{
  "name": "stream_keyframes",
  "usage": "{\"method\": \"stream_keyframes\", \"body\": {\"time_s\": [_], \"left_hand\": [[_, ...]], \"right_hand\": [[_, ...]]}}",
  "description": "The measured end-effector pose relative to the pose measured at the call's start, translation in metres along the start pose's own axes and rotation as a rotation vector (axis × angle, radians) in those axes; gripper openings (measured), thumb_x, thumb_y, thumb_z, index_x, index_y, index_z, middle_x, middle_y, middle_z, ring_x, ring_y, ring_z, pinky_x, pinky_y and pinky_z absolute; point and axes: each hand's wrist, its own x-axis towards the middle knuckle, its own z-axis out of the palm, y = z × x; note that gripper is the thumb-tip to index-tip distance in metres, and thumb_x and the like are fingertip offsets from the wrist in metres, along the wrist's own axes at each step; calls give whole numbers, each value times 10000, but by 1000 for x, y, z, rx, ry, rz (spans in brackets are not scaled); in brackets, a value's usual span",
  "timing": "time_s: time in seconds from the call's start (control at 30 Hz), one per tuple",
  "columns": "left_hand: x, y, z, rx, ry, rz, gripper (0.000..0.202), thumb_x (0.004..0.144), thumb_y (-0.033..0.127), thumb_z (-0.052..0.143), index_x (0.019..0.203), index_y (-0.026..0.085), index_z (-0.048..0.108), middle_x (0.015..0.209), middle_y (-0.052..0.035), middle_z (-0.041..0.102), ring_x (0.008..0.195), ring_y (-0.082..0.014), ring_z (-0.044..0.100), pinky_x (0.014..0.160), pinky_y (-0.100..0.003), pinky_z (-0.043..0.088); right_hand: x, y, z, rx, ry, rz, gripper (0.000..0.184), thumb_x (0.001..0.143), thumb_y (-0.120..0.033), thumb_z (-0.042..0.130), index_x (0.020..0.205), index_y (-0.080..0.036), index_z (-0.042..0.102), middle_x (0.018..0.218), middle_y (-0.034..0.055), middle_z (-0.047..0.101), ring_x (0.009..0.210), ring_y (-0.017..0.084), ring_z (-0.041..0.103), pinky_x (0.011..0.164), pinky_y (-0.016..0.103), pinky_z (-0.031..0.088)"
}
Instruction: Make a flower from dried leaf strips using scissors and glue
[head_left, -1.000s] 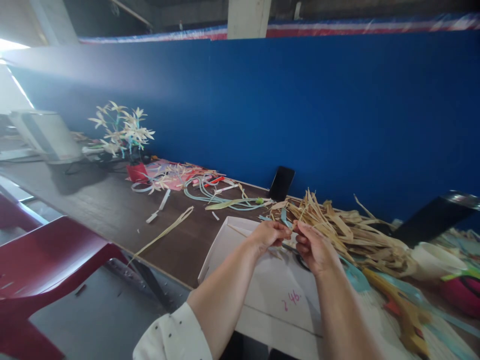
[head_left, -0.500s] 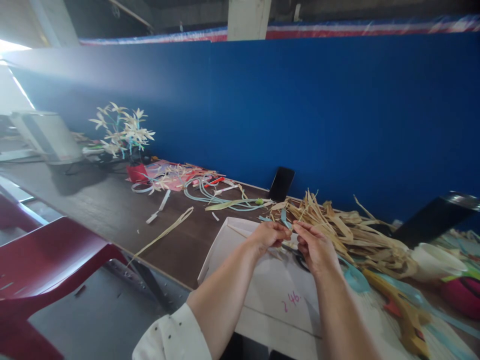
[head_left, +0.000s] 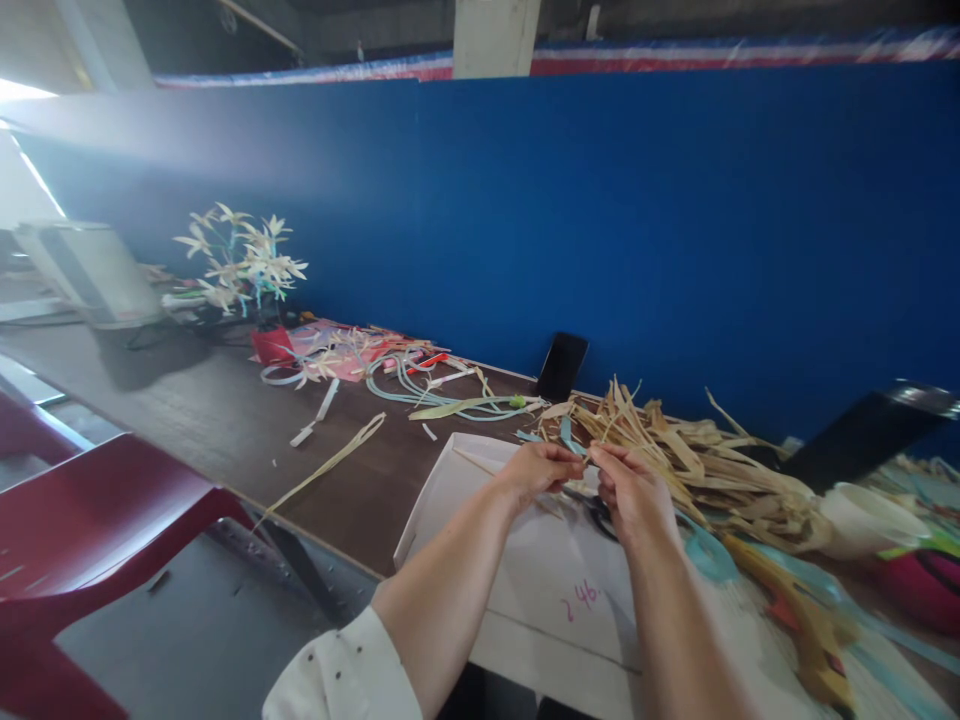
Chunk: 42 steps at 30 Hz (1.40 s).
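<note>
Over the far part of a white box lid or board point(head_left: 540, 580), my left hand point(head_left: 541, 470) and my right hand point(head_left: 630, 490) meet fingertip to fingertip. Both are closed in a pinch. Whatever lies between the fingertips is too small and hidden to name. Dark-handled scissors point(head_left: 600, 515) rest on the white board, partly covered by my right hand. A thin pale stick point(head_left: 471, 460) lies on the board left of my hands. Just beyond my fingers are a light blue strip point(head_left: 571, 438) and a heap of dry tan husk strips point(head_left: 697, 450).
A yellow glue gun point(head_left: 817, 640), a white cup point(head_left: 874, 520) and a black tumbler point(head_left: 862, 440) are at the right. A phone point(head_left: 562, 367) leans on the blue partition point(head_left: 675, 220). Further left, pale flowers point(head_left: 262, 262) stand in a red pot point(head_left: 272, 346). A red chair point(head_left: 97, 510) is beside the table.
My hands stay pinched together in nearly the same place. My right fingers have shifted very slightly, and the whole view has moved a little.
</note>
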Motion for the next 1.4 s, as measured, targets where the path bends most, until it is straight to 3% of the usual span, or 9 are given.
{"method": "stream_keyframes", "body": {"time_s": [0.37, 0.6, 0.83, 1.0, 1.23, 1.4], "left_hand": [[4, 0, 1, 60, 54, 47, 193, 580, 254, 674, 708, 111, 650, 631, 0, 581, 524, -46, 425, 520, -190, 342], [4, 0, 0, 0, 35, 9, 268, 566, 332, 698, 723, 121, 644, 665, -19, 599, 555, -60, 459, 540, -192, 356], [3, 0, 0, -60, 15, -26, 301, 535, 336, 719, 730, 123, 635, 681, -15, 591, 602, -71, 481, 569, -202, 352], [1, 2, 1, -68, 0, -32, 295, 531, 333, 718, 706, 117, 619, 661, -6, 574, 571, -57, 448, 553, -199, 335], [0, 4, 0, 30, 20, 3, 360, 556, 404, 712, 786, 137, 640, 710, -3, 581, 638, -72, 479, 596, -201, 371], [3, 6, -3, 56, 183, 144, 372, 620, 434, 664, 839, 134, 651, 739, -22, 602, 631, -78, 482, 574, -197, 381]], "right_hand": [[-3, 0, 4, -21, -1, -15, 411, 480, -331, 799, 807, -140, 638, 455, -75, 425, 364, 17, 245, 327, 165, 137], [-4, -5, 4, 34, -81, 31, 417, 515, -316, 784, 878, -155, 657, 613, -33, 535, 405, 14, 255, 334, 155, 146], [-4, -4, 2, -11, -71, 75, 383, 519, -322, 781, 850, -159, 678, 529, -51, 476, 407, 23, 274, 339, 150, 159], [-5, -5, 2, -20, -75, 99, 358, 512, -343, 784, 801, -163, 674, 587, -27, 536, 421, 22, 305, 339, 142, 170], [-1, 1, 0, -115, -10, -25, 351, 532, -383, 757, 778, -150, 664, 451, -54, 443, 378, 38, 266, 348, 186, 150], [-4, 0, -1, -425, -14, -162, 324, 601, -424, 688, 785, -157, 688, 418, -44, 441, 390, 84, 354, 385, 222, 239]]}}
